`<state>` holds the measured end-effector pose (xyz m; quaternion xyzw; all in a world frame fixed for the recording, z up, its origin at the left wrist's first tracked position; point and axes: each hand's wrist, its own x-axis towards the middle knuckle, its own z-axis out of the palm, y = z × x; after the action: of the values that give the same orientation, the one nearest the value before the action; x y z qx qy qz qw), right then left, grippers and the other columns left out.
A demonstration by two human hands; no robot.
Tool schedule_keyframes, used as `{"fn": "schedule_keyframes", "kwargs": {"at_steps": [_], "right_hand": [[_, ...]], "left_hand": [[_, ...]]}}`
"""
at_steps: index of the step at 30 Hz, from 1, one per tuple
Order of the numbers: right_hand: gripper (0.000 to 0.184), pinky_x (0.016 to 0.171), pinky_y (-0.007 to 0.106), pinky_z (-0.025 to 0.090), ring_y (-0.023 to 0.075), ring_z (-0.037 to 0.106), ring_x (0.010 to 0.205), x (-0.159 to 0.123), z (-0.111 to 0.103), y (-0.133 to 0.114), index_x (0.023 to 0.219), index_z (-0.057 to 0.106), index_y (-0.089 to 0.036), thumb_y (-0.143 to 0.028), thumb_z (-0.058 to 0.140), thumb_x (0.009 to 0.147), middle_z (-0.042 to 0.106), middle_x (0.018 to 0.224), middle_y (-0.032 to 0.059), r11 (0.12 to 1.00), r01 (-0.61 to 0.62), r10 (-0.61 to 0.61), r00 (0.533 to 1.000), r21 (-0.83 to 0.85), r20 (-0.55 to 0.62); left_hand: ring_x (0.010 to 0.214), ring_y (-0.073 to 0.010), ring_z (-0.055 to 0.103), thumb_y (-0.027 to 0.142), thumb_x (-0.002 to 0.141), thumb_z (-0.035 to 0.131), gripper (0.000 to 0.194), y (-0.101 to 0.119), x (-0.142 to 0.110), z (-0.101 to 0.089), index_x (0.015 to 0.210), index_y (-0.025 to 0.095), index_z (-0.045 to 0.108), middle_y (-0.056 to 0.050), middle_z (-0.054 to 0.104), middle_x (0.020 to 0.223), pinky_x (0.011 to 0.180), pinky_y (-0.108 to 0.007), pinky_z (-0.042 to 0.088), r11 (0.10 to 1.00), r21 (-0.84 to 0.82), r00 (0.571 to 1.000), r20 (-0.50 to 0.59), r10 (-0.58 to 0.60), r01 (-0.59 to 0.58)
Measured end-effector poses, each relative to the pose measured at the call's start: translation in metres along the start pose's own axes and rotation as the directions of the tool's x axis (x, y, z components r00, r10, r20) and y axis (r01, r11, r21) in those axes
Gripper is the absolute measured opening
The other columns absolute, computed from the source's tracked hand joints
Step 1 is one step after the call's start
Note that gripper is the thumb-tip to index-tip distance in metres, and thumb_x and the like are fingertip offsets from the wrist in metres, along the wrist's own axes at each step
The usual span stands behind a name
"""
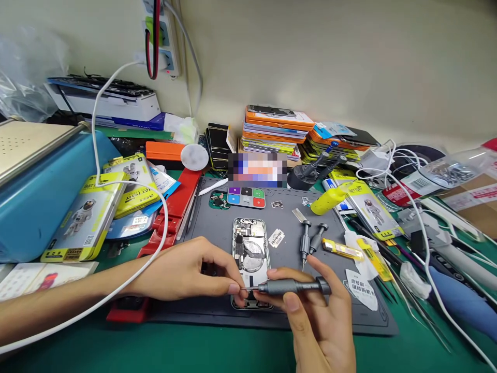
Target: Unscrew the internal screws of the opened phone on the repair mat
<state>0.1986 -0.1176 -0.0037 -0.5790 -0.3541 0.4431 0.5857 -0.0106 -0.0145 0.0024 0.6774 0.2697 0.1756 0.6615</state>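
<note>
- So the opened phone (263,231) lies flat on the dark grey mat (212,235), in the middle, back shell down by the look of it, insides facing up, long side running away from the person.
- Looks-wise: pale, silvery-green frame with rounded corners, a big round coil-like disc in the middle, black flex and shield bits on the left side, more metal parts crammed up top. Lower end is partly hidden by the hands and the tool, so can't tell much there.
- The screwdriver (285,286) is a chunky dark grey one with a ribbed grip and a thin shaft, held pretty much sideways over the phone's lower end, shaft pointing left.
- Left hand (184,269): thumb and index pinched together on the tip end of the screwdriver. Whether anything tiny is in that pinch, can't tell.
- Right hand (324,316): fingers wrapped round the grip, thumb just below it.
- Nearby on the mat: a razor blade (276,238) just right of the phone, plus two spare drivers (310,239) further right.
</note>
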Motion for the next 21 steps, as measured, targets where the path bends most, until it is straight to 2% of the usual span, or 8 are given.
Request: {"fn": "schedule_keyframes", "kwargs": {"at_steps": [8,21], "right_hand": [[0.041,0.084,0.035,0.069,0.0191,0.081,0.082,0.003,-0.0027,0.0012,0.146,0.051,-0.035,-0.039,0.063,0.108,0.08,0.11,0.0053,0.998,-0.018,0.015,0.999,0.06,0.048],[0.041,0.083,0.032,0.068,0.0175,0.081,0.083,0.0039,-0.0022,0.0004,0.147,0.05,-0.036,-0.037,0.063,0.108,0.08,0.107,0.0038,0.996,-0.035,0.029,0.997,0.082,0.066]], "left_hand": [[0.104,-0.0206,0.081,0.029,0.104,0.075,0.02,-0.0053,0.002,-0.0013,0.11,0.015,0.089,-0.01,0.088,0.106,0.095,-0.022,0.06,0.999,-0.005,0.998,0.023,0.05,-0.05],[0.104,-0.0223,0.081,0.03,0.103,0.077,0.019,-0.0059,0.0007,-0.0022,0.113,0.019,0.089,-0.01,0.088,0.108,0.095,-0.026,0.061,0.999,-0.011,0.998,0.042,0.05,-0.05]]}}
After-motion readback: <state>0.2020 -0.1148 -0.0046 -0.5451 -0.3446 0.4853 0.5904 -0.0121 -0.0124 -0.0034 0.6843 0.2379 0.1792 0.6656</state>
